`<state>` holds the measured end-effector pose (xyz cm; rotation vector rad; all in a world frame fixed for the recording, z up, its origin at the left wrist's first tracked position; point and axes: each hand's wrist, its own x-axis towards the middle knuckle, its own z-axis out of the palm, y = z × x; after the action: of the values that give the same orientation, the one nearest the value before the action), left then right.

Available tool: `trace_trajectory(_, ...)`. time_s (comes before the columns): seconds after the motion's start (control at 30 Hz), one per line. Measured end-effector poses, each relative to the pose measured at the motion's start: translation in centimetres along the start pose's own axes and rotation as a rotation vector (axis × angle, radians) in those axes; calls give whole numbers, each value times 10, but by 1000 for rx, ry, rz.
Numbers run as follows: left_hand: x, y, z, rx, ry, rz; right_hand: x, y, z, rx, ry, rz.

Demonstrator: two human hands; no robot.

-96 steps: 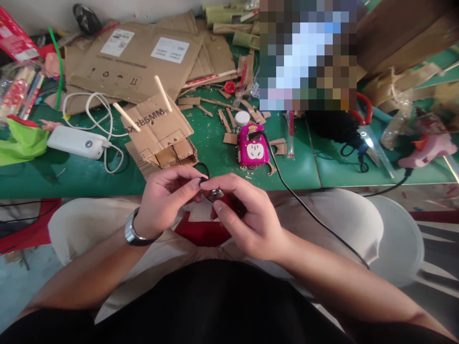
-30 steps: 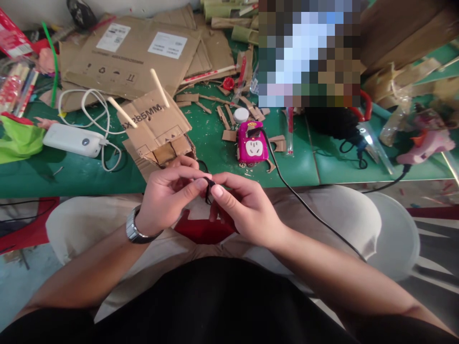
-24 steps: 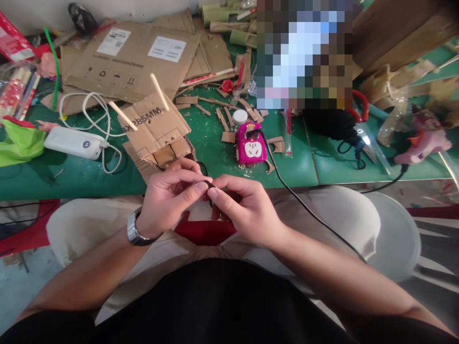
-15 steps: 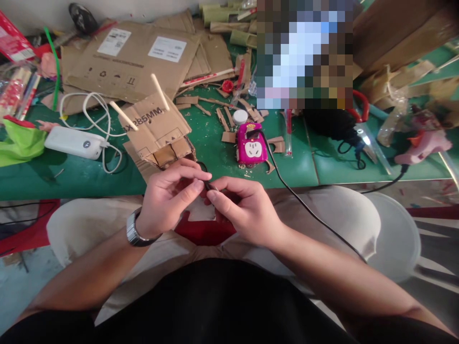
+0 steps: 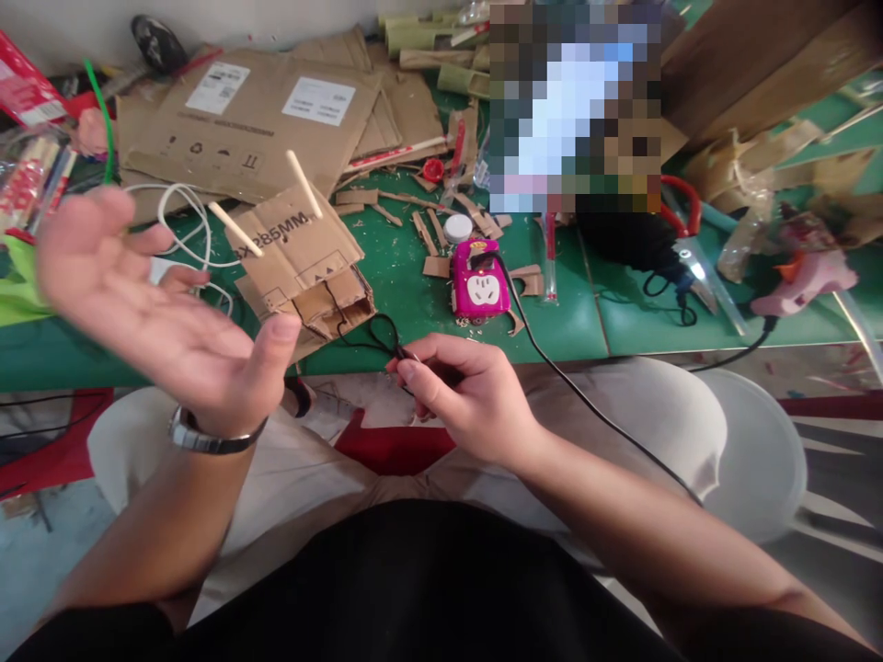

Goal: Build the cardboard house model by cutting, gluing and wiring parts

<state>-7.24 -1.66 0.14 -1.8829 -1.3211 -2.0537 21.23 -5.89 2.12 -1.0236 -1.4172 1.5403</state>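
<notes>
My right hand (image 5: pixel 469 395) pinches a thin black cord (image 5: pixel 384 333) at the table's front edge. From that hand the cord loops left and runs into the open front of a small cardboard box (image 5: pixel 300 244). Two wooden sticks (image 5: pixel 303 184) stand up from the box's top, which bears printed lettering. My left hand (image 5: pixel 172 303), palm turned up and fingers apart, is raised left of the box and holds nothing. It partly covers the white power bank behind it. What else sits within the right hand's fingers is hidden.
A magenta power socket (image 5: pixel 478 280) with a black cable (image 5: pixel 586 386) stands right of the box. Flattened cardboard (image 5: pixel 248 119), cardboard scraps and a white cap (image 5: pixel 458 229) lie behind. Red-handled pliers (image 5: pixel 682 207) and a pink glue gun (image 5: pixel 804 280) are at right.
My left hand has let go of the cord and swung up and left, opening. The right hand stays in place with the cord, and the loop by the box now shows.
</notes>
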Motion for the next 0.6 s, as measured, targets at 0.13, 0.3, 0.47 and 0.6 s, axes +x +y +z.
trace_trajectory(0.13,7,-12,9,-231,-355,-194,1,2,0,-97,32,-71)
trace_trajectory(0.3,-3,3,13,-222,-378,-304,2,2,0,-172,43,-123)
trace_trajectory(0.47,-7,35,20,-158,-397,-269,1,0,-1,-164,49,-162)
trace_trajectory(0.6,-16,52,28,-125,-352,-265,0,-4,-2,-143,50,-214)
